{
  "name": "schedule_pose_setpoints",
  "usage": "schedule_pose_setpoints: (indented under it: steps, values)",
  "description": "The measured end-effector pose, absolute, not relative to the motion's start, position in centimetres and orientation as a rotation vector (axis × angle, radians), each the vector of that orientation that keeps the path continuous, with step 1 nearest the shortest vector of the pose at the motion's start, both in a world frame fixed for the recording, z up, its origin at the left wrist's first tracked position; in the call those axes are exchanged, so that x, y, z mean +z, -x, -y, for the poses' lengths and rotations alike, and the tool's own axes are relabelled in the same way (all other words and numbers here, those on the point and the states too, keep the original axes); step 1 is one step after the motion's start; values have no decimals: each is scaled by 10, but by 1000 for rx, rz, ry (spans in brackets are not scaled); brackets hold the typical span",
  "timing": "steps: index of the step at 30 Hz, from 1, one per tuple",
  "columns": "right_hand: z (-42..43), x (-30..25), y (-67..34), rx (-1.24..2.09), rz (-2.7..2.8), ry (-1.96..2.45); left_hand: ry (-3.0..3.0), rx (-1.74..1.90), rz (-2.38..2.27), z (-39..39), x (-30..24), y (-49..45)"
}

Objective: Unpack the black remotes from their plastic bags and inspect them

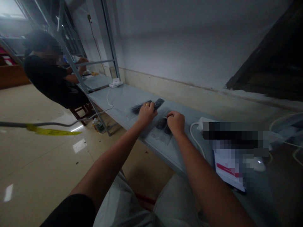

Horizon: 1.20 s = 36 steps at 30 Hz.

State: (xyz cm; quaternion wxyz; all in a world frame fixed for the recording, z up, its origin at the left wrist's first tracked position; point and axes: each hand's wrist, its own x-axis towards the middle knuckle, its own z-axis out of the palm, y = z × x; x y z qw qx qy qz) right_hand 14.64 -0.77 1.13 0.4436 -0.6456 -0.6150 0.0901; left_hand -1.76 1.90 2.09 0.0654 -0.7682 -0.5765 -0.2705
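Observation:
My left hand (147, 114) is closed over a dark, elongated item in clear plastic (159, 103) above the narrow grey table. More dark material in clear wrapping (137, 108) sticks out on the left of that hand. Just to the right, my right hand (176, 122) pinches the upper edge of a clear plastic bag (164, 138) with a dark object inside. The bag lies against the tabletop, its lower part spread toward the near edge. Blur and dim light hide what exactly the dark items are.
The narrow grey table (127, 93) runs along the wall. A white power strip (115, 83) with a cable sits at its far end. Right of me lie a phone (228, 171) and a white charger. Beyond the metal frame (71, 60), a seated person (49, 75) works.

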Motion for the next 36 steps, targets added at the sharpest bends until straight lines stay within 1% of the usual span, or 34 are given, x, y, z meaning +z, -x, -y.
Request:
schedule_pose_setpoints:
  steps: [6,13,20,24,26,28,30,32,36]
  values:
    - [13,17,-143,203,1628,1716,2323,-939,1596,-19,27,14]
    - [23,27,-135,69,1800,1741,2355,-1142,1518,-19,29,11]
    - [26,26,-129,144,1844,1689,2392,-1222,1477,-17,32,8]
    - [21,23,-131,274,1618,1483,2428,-1213,1444,-11,37,8]
    - [14,23,-133,465,1365,1295,2463,-1224,1388,-6,39,9]
    - [8,24,-134,734,1124,1086,2535,-1224,1305,-1,40,9]
    - [2,25,-135,941,966,933,2634,-1211,1212,5,40,10]
    - [-1,26,-135,999,896,868,2714,-1211,1157,9,39,10]
    - [-1,27,-141,960,866,865,2733,-1274,1197,13,29,14]
